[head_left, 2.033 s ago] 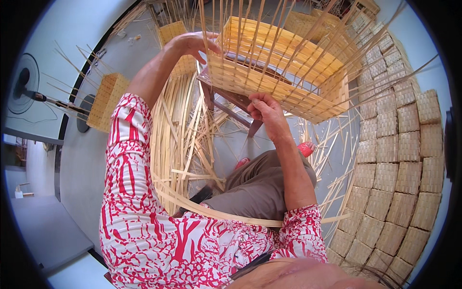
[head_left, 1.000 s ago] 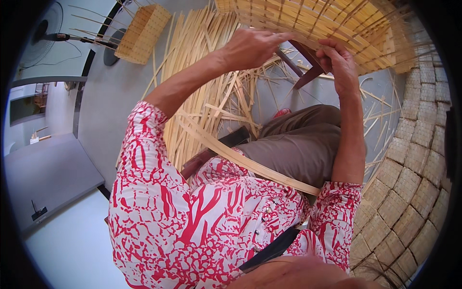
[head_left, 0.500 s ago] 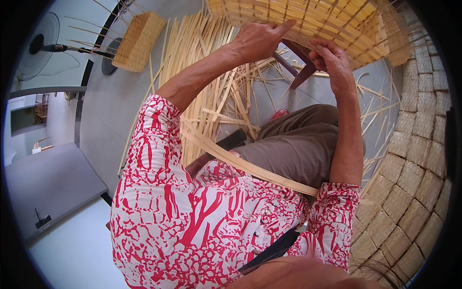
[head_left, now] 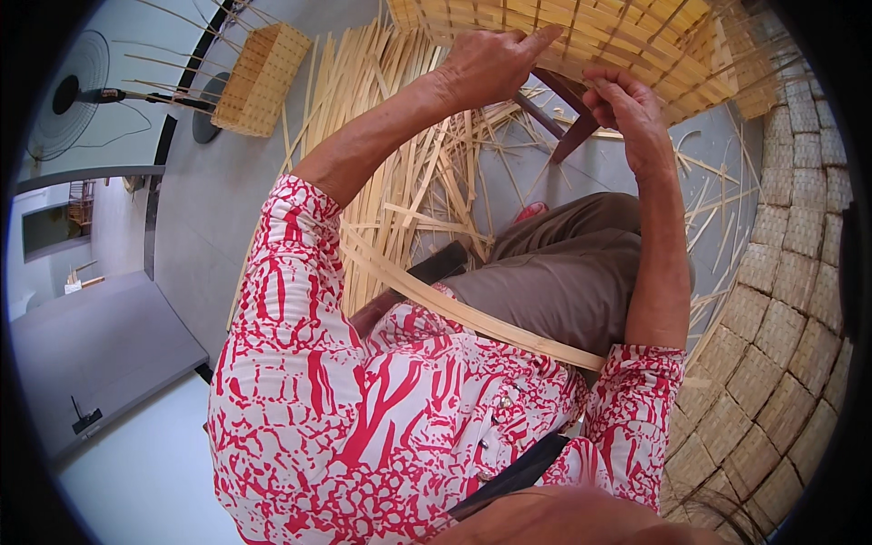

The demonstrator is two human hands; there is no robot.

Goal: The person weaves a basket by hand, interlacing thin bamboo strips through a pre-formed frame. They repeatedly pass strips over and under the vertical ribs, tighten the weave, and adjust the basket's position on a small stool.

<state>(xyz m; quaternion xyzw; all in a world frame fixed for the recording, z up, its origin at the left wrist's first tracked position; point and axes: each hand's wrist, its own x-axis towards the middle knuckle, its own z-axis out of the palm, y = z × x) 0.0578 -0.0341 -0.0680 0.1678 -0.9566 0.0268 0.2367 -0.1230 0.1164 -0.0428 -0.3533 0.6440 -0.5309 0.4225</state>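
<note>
A yellow woven bamboo basket (head_left: 627, 41) fills the top of the view, its near edge toward me. My left hand (head_left: 495, 65) is closed on that edge, with thumb and forefinger stretched along the weave. To its right, my right hand (head_left: 631, 118) is closed in a pinch at the same edge. A thin bamboo strip seems to sit between those fingertips, mostly hidden by them. Long pale bamboo strips (head_left: 472, 313) lie across my lap, beneath my forearms.
Loose bamboo strips (head_left: 363, 118) cover the floor at the left, with scraps (head_left: 718, 182) at the right. A dark wooden stool leg (head_left: 572, 138) stands under the basket. Another woven basket (head_left: 259, 77) and a fan (head_left: 68, 95) are far left. Stacked woven pieces (head_left: 772, 263) line the right.
Both hands stay at the basket's near edge. The left hand sits slightly higher in view, and the right hand's fingers have shifted very little.
</note>
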